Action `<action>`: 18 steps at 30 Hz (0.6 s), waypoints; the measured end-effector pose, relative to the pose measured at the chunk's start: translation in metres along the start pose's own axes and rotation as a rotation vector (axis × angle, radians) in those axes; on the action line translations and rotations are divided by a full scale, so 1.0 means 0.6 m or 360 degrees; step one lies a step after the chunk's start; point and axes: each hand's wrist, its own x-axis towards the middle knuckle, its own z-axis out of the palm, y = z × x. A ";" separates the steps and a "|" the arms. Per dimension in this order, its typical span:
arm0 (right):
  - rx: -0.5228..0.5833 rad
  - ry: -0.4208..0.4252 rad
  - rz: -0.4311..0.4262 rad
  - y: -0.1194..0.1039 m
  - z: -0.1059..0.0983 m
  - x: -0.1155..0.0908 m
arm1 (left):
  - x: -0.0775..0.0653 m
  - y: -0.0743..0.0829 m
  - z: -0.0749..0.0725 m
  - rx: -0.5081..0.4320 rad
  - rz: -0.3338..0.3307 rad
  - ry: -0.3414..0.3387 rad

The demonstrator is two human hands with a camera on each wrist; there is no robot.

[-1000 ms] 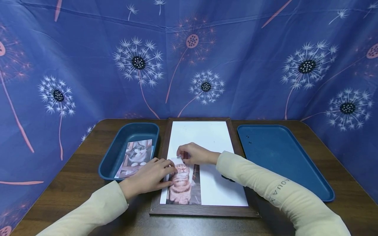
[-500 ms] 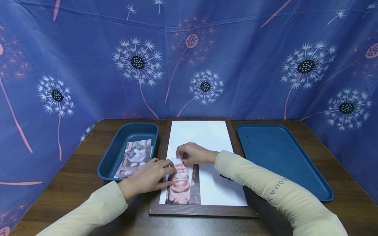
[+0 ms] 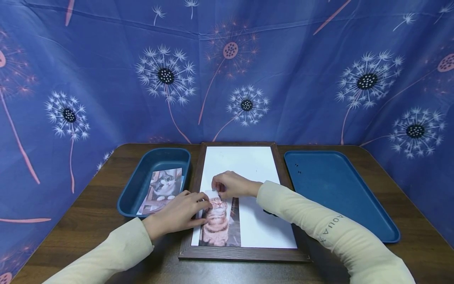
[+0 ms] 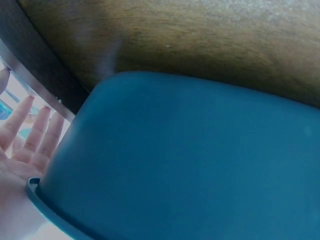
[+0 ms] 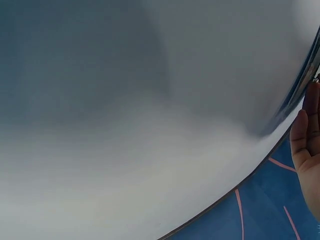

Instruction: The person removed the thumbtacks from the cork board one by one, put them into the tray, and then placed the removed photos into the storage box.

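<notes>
A photo of an orange cat [image 3: 217, 227] lies at the lower left of a white board [image 3: 244, 161] inside a dark wooden frame [image 3: 244, 254]. My left hand [image 3: 179, 213] rests on the photo's left side, fingers spread. In the left wrist view its fingers [image 4: 37, 135] extend past the blue bin. My right hand [image 3: 235, 185] is at the photo's top edge, thumb and index finger pinched together, other fingers curled. In the right wrist view a small dark piece [image 5: 316, 78] shows at the fingertips, too small to identify.
Left of the frame stands a blue bin [image 3: 124, 205] holding a grey-and-white cat photo [image 3: 166, 184] and other prints beneath it. A flat blue tray [image 3: 340, 193] lies to the right, with a few small dark pieces [image 3: 297, 165] near its far left corner. Patterned blue fabric [image 3: 283, 79] hangs behind.
Both hands and the photo stay almost still; the right sleeve shifts very slightly left.
</notes>
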 end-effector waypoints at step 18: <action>0.0077 0.0068 -0.0038 0.004 -0.016 -0.008 | 0.000 0.000 0.001 -0.0020 -0.0005 0.0013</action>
